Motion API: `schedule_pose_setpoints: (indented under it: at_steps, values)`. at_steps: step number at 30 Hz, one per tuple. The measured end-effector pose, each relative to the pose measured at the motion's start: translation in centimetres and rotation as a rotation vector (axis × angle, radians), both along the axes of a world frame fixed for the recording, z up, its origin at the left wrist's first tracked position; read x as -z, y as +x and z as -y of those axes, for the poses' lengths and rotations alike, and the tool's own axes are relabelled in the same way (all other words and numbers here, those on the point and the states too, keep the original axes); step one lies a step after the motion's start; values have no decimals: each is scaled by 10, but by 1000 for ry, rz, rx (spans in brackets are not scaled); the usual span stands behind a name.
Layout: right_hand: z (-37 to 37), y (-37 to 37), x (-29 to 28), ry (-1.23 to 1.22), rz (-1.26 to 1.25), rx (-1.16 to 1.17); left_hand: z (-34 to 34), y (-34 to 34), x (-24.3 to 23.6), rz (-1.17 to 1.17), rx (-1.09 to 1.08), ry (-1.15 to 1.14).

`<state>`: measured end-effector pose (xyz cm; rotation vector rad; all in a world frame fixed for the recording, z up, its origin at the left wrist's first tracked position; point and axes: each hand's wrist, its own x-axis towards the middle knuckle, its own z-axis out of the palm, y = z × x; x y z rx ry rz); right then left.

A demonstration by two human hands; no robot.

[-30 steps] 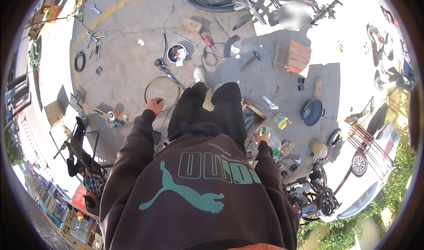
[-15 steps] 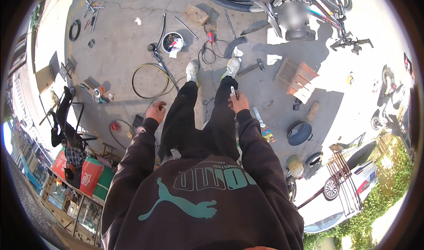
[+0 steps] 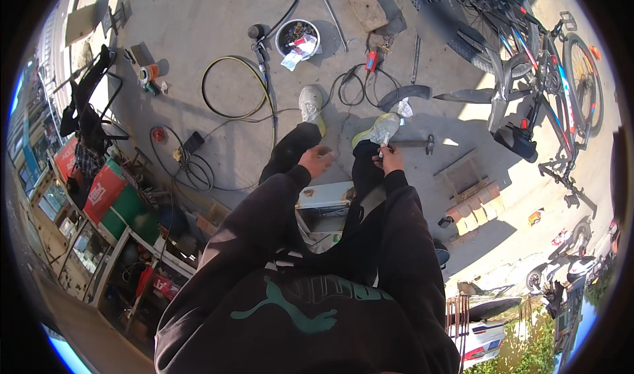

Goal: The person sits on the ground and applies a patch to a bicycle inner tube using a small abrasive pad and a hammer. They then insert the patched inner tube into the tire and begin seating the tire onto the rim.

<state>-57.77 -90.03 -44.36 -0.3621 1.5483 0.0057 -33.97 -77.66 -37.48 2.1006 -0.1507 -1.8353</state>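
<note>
My right hand is in front of my right knee, its fingers pinched around a small, short white stick-like thing whose kind I cannot make out. To its left, my left hand hangs near my left shin with fingers loosely curled and apart, and nothing shows in it. Between my legs is a pale metal box-like frame, partly hidden by my thighs. Beyond my right shoe lies a hammer, its handle partly behind the shoe.
Ahead stands a white bucket of small dark parts beside a hand pump. A hose loop, a red device with cable, a tyre piece and a bicycle lie around. A wooden stool is at right.
The view has swung rightward and the ground looks closer; my knees are bent now. Both hands have come nearer my shoes, and the white thing stays in my right hand.
</note>
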Motion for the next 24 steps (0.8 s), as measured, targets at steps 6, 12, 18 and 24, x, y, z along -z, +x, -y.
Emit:
schedule_pose_setpoints:
  at_steps: [6,12,18,24]
  values:
    - [23,60,159,-139,25,-312,96,23,81,521,492,-440]
    - [56,160,278,-433,-18,-705,211,33,30,162,237,-878]
    - [98,236,264,-1002,-216,-1092,214,61,55,293,186,-1023]
    - [61,325,236,-1765,209,-1680,226,69,80,426,387,-1272]
